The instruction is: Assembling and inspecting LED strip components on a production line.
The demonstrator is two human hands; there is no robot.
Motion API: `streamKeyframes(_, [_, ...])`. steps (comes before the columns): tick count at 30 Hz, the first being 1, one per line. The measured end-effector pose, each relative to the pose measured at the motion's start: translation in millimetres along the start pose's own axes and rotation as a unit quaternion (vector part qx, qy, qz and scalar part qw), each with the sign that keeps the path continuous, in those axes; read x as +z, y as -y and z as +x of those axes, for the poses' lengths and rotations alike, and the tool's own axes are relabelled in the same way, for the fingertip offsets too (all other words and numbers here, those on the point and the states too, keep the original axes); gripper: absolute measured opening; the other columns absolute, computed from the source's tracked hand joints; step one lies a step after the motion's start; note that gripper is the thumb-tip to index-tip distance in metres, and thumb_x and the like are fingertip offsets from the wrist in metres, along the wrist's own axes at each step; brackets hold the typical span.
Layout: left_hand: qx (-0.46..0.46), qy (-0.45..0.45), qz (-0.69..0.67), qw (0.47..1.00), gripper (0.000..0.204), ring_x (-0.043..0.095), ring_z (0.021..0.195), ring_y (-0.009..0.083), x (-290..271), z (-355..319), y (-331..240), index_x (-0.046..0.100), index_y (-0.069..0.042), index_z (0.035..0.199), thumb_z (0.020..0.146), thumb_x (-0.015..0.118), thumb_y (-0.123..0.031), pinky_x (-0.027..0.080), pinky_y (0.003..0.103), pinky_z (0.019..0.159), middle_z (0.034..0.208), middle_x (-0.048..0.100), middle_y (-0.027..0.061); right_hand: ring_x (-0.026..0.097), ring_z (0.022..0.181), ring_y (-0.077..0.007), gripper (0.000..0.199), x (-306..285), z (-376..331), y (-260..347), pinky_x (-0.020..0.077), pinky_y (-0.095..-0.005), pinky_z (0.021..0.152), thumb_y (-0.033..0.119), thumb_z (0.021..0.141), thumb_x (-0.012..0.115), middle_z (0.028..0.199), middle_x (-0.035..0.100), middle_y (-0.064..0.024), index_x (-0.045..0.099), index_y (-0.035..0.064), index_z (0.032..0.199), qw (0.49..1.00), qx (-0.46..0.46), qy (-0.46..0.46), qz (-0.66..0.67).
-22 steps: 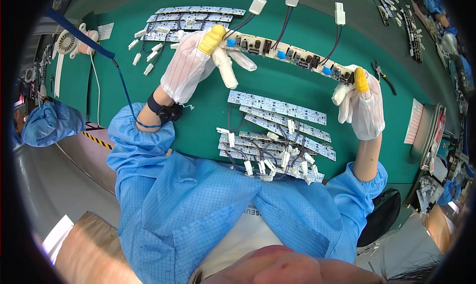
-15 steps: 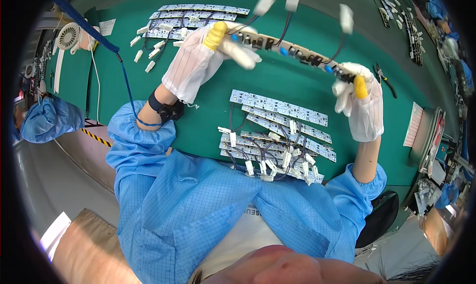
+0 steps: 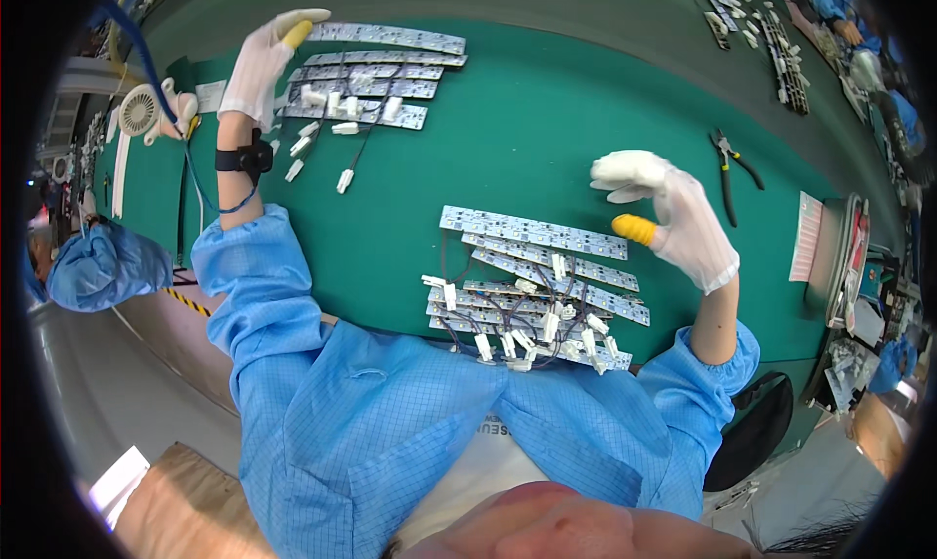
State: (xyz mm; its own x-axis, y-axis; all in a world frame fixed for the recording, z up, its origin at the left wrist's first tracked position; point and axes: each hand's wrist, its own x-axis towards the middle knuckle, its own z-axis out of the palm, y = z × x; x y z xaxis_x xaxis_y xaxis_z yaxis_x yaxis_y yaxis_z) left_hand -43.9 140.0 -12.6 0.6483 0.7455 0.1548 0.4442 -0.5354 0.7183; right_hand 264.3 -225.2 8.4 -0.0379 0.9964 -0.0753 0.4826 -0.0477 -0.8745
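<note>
At the far left, my gloved left hand (image 3: 265, 63) pinches the left end of a long narrow circuit board (image 3: 390, 38). This board lies at the back of a group of similar boards (image 3: 390, 88), with white connectors on dark wires hanging toward me. My gloved right hand (image 3: 673, 212) hovers over the mat right of centre, holding nothing, its fingers bent and its yellow-capped thumb apart from them. Just in front of it is a second pile of circuit boards (image 3: 532, 232), overlapping in rows, with several white plug connectors (image 3: 551, 320) tangled on its near side.
A green mat (image 3: 508, 139) covers the bench. Cutting pliers (image 3: 727, 173) lie right of my right hand, and a metal-edged tray (image 3: 847, 256) stands farther right. A small white fan (image 3: 146, 110) is at the left, near a blue coiled cord (image 3: 146, 56) running to my wrist strap.
The board held up between both hands has come down at the back of the far left group. My right hand has let go and moved left and nearer; my left hand has moved farther left.
</note>
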Motion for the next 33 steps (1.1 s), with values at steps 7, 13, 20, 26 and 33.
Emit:
streamKeyframes(7, [0.098,-0.225,0.039,0.969,0.042,0.058,0.111,0.0223,34.3,-39.1,-91.1,0.064,-0.005,0.114,0.079,0.044,0.006,0.039,0.031,0.1,0.115,0.065,0.0096,0.051,0.109,-0.0279,0.037,14.7,-5.6,-2.3,0.0451,-0.0377,0.09,0.008,0.061,0.077,0.128,0.05,-0.0043,0.064,0.0124,0.095,0.949,-0.024,0.06,-0.309])
streamKeyframes(13, [0.127,-0.003,-0.246,0.961,0.055,0.057,0.111,0.0224,102.4,-92.3,-140.2,0.054,0.003,0.124,0.099,0.039,-0.043,0.038,0.036,0.102,0.113,0.064,0.0154,0.069,0.076,-0.0206,0.021,-1.1,-5.7,12.6,0.0561,-0.0236,0.06,0.007,0.079,0.071,0.102,0.064,-0.0211,0.061,-0.0034,0.093,0.911,0.123,-0.025,0.393])
streamKeyframes(20, [-0.053,0.24,-0.476,0.845,0.08,0.061,0.1,0.0216,95.3,-100.3,-135.0,0.035,-0.001,0.14,0.088,0.05,-0.06,0.05,0.033,0.087,0.102,0.065,0.013,0.064,0.079,-0.0137,0.051,3.8,-8.3,-1.6,0.0504,-0.0191,0.063,0.037,0.079,0.073,0.103,0.063,-0.0162,0.056,0.0009,0.11,0.905,0.084,-0.269,0.32])
streamKeyframes(26, [0.044,0.118,-0.347,0.93,0.045,0.067,0.08,0.0136,107.8,-102.3,-125.9,0.055,-0.001,0.122,0.083,0.069,-0.017,0.05,0.025,0.072,0.096,0.07,0.01,0.059,0.059,-0.0109,0.036,3.7,-7.0,-5.3,0.0444,-0.0192,0.053,0.026,0.088,0.062,0.096,0.062,-0.0119,0.057,0.0016,0.113,0.924,0.063,-0.258,0.274])
streamKeyframes(33, [0.128,0.087,-0.156,0.976,0.046,0.066,0.092,0.0201,95.3,-100.7,-124.5,0.062,0.0,0.114,0.077,0.074,-0.025,0.051,0.03,0.081,0.106,0.067,0.0137,0.051,0.052,-0.0072,0.064,4.7,-4.0,-0.7,0.0362,-0.0185,0.047,0.048,0.081,0.066,0.089,0.057,-0.0051,0.054,-0.0005,0.12,0.941,0.004,-0.233,0.247])
